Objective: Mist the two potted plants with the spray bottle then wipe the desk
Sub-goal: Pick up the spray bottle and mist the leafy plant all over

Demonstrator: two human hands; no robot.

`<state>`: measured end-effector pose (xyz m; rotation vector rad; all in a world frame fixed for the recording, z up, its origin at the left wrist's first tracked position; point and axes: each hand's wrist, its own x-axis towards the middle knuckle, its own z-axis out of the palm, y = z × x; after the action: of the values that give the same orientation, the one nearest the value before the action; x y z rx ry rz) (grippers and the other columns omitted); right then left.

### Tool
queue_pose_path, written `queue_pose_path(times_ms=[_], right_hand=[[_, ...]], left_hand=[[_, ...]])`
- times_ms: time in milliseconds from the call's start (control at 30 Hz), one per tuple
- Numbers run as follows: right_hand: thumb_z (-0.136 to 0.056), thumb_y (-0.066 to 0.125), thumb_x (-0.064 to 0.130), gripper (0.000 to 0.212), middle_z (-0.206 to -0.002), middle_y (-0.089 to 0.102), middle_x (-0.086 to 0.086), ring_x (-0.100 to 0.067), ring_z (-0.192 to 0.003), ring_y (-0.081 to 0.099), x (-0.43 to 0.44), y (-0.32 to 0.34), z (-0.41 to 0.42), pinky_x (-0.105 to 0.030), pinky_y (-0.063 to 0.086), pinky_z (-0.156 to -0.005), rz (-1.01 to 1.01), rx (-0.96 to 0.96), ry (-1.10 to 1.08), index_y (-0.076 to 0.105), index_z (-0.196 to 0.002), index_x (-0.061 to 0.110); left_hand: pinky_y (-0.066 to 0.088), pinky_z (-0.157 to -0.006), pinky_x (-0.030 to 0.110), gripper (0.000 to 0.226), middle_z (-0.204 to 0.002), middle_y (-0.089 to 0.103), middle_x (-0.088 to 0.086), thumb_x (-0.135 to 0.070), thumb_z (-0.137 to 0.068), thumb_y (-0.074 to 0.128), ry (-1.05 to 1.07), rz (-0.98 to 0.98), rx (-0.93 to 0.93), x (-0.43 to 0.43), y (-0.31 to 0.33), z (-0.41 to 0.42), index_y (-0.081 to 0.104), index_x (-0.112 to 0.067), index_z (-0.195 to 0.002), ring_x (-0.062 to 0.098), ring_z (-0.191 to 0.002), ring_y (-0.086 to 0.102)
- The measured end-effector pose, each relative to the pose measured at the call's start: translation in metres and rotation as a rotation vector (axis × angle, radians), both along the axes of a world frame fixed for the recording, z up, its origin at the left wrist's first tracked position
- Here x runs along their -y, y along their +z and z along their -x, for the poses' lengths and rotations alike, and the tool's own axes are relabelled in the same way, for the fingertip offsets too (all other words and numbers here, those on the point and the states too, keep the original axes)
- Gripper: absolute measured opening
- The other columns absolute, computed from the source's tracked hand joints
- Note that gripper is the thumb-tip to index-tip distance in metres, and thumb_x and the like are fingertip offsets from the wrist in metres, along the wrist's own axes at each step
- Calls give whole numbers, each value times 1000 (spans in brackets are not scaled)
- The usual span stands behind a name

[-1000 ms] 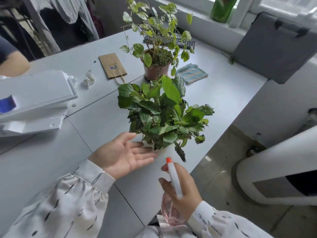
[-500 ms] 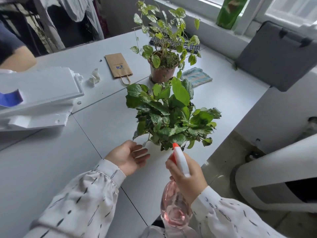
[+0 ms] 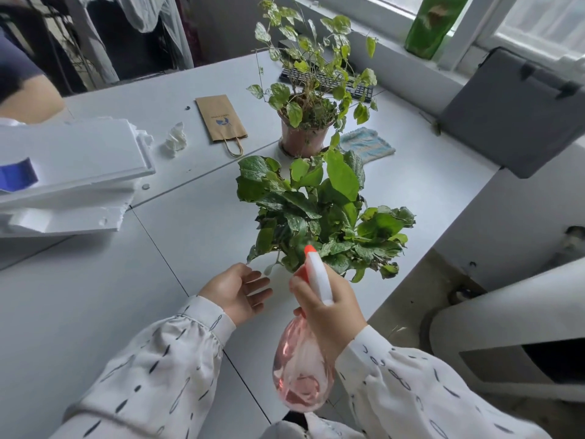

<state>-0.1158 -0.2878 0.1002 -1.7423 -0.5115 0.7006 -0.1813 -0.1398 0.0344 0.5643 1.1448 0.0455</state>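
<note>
My right hand [image 3: 330, 312] grips the neck of a pink spray bottle [image 3: 302, 372] whose white head and orange nozzle point at the near potted plant [image 3: 323, 213], a bushy one with broad green leaves. Its pot is hidden by the foliage. My left hand [image 3: 239, 291] hovers just left of that plant, palm turned up, fingers loosely curled, holding nothing. Behind it stands a second potted plant [image 3: 305, 99] with thin stems in a reddish pot. A blue-and-white cloth [image 3: 368, 147] lies on the desk [image 3: 95, 296] to the right of that pot.
White foam slabs [image 3: 69, 172] are stacked at the left. A brown paper bag [image 3: 221, 118] and a crumpled tissue [image 3: 175, 139] lie at the back. A keyboard [image 3: 357, 87] sits behind the far plant, and a grey chair [image 3: 512, 112] stands at the right. Another person's arm [image 3: 25, 96] shows far left.
My right hand has raised the spray bottle up to the near plant's leaves. My left hand drew back from the plant and its fingers curled in.
</note>
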Motion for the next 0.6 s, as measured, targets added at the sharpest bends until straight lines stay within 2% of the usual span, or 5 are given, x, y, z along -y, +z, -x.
queue_pose_path(times_ms=[100,200,367,467,600], right_hand=[[-88,60,4,6,-65,53,-7,-18,-57,48,0,-2,-1,-33,42,-56,21,-24,0,59,-82,2],[-89,62,10,5,-68,56,-3,-17,-61,52,14,-3,1,-37,45,-58,6,14,48,61,-85,13],[-88,61,31,17,-88,63,0,-19,-79,61,41,0,5,-40,52,-73,24,170,126,61,-101,19],[-87,60,34,19,-95,65,6,-13,-90,63,48,1,6,-33,53,-78,48,214,129,61,-102,23],[-86,61,35,20,-101,65,9,-10,-103,61,54,2,6,-34,53,-85,68,218,132,61,-104,26]], left_hand=[[34,-79,35,24,-97,62,10,-21,-93,36,6,0,-15,0,-8,-4,55,-10,-84,29,-89,58],[32,-89,36,26,-111,61,10,-17,-94,37,-9,3,-18,5,-15,-12,61,-10,-92,31,-103,54],[38,-66,29,25,-124,62,10,-9,-97,38,71,-39,12,15,-22,-39,60,-9,-108,29,-102,59],[45,-71,28,32,-124,64,9,-6,-98,37,115,-63,63,15,-23,-52,59,-8,-120,25,-102,64],[54,-66,35,26,-111,66,13,-3,-98,37,199,-17,82,14,-22,-62,58,-9,-112,23,-83,63]])
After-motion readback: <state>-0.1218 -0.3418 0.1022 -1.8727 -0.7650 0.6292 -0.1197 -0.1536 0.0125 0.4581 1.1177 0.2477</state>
